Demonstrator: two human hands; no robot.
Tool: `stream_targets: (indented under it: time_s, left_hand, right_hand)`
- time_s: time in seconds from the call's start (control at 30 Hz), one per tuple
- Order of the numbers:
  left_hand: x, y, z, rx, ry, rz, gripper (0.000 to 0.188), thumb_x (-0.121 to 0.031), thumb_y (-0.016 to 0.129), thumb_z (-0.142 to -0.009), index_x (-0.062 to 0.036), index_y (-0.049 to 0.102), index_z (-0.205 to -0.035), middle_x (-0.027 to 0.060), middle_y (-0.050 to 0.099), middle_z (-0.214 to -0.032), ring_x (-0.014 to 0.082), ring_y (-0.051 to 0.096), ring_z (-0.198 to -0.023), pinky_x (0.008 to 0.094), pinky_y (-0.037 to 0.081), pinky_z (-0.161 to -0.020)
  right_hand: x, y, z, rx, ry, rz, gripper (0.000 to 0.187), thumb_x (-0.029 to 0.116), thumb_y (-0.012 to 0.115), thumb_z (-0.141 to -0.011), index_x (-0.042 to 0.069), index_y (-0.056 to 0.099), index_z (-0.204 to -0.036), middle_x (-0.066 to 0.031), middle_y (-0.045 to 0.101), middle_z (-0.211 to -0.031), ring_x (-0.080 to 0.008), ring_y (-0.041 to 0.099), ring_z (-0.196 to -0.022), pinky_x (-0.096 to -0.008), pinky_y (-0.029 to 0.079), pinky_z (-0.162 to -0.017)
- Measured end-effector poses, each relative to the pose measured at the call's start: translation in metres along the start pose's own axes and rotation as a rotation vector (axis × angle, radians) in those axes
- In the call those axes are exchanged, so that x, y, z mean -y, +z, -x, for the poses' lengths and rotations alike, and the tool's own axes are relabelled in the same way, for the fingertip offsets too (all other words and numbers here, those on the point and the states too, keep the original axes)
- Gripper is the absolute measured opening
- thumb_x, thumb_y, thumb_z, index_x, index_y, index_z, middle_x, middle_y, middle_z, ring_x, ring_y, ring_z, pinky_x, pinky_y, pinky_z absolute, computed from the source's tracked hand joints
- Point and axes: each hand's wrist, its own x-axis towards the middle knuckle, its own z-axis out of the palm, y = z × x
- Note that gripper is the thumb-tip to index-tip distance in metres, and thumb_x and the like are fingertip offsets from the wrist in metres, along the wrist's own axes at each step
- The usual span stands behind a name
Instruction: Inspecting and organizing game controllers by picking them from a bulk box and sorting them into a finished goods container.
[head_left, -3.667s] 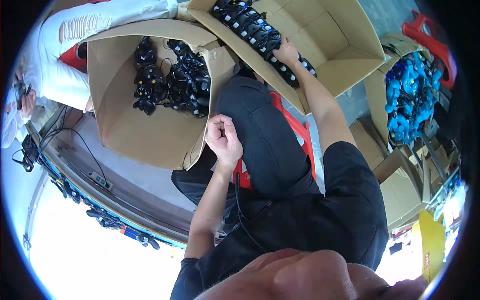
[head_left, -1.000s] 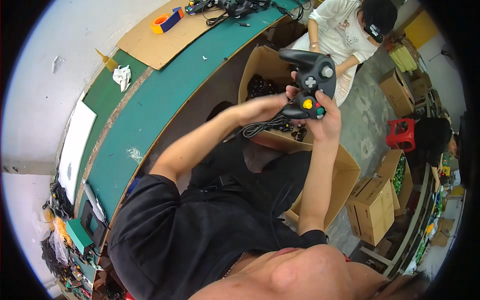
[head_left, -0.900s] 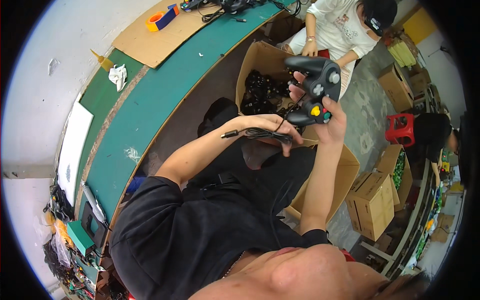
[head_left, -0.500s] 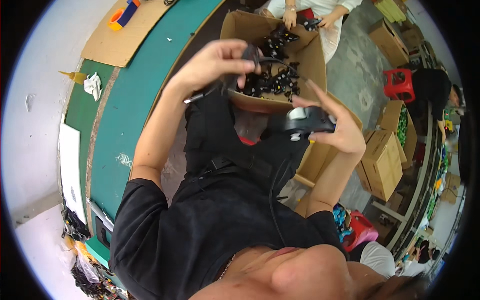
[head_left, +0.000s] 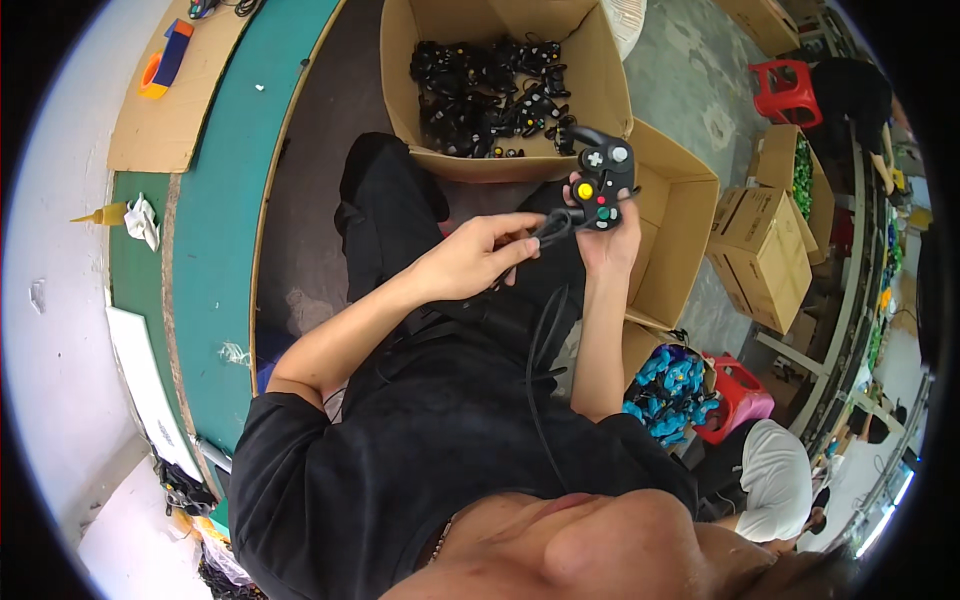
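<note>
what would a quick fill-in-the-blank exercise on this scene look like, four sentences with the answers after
The right hand holds a controller with one grey stick and one ____ stick.
The looped cable in the left hand is ____ in colour.
The pile of controllers at the lower right is mostly ____.
The stool at the upper right is ____.

Missing words: yellow; black; blue; red

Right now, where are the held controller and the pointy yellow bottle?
Held controller (head_left: 606, 178), head view: middle of its black face.
Pointy yellow bottle (head_left: 113, 214), head view: its wide body.
</note>
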Motion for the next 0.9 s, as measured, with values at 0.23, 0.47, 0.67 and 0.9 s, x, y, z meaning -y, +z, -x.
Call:
stream_targets:
  time_s: [0.23,0.47,0.67,0.9]
  left_hand:
    - [0.006,-0.006,-0.011,-0.176,-0.039,-0.126,0.038,-0.021,0.066,-0.103,0.0034,0.063,-0.132,0.0068,0.071,-0.096,0.0108,0.063,-0.080,0.0291,0.054,-0.073]
    - [-0.049,-0.041,-0.021,0.255,0.071,-0.462,0.031,-0.010,0.073,-0.093,-0.0016,0.071,-0.123,0.0112,0.070,-0.116,0.0206,0.069,-0.098,0.0331,0.053,-0.088]
    - [-0.067,-0.023,-0.096,-0.025,0.352,-0.576,0.020,-0.005,0.080,-0.086,-0.0024,0.073,-0.105,0.0048,0.070,-0.105,0.0107,0.065,-0.086,0.0259,0.051,-0.072]
    - [-0.027,0.019,-0.148,-0.169,0.308,-0.382,0.037,0.002,0.084,-0.081,-0.0002,0.063,-0.111,0.0056,0.063,-0.111,0.0120,0.066,-0.090,0.0271,0.057,-0.078]
  right_hand:
    - [0.022,0.009,-0.019,0.055,-0.039,0.020,0.058,0.041,0.049,-0.104,-0.003,0.052,-0.142,-0.0231,0.065,-0.131,-0.0477,0.064,-0.120,-0.0602,0.052,-0.103]
    - [0.030,0.015,-0.016,0.024,-0.254,0.651,0.048,0.005,0.070,-0.092,-0.003,0.057,-0.138,-0.0156,0.069,-0.121,-0.0268,0.070,-0.109,-0.0379,0.057,-0.094]
    - [0.033,0.012,-0.002,0.145,-0.323,0.810,0.063,-0.002,0.072,-0.083,-0.003,0.052,-0.143,-0.0126,0.064,-0.129,-0.0175,0.063,-0.117,-0.0317,0.049,-0.103]
    - [0.071,-0.009,0.002,0.100,-0.345,1.120,0.077,0.019,0.090,-0.071,0.002,0.055,-0.138,-0.0118,0.063,-0.129,-0.0249,0.062,-0.119,-0.0358,0.046,-0.106]
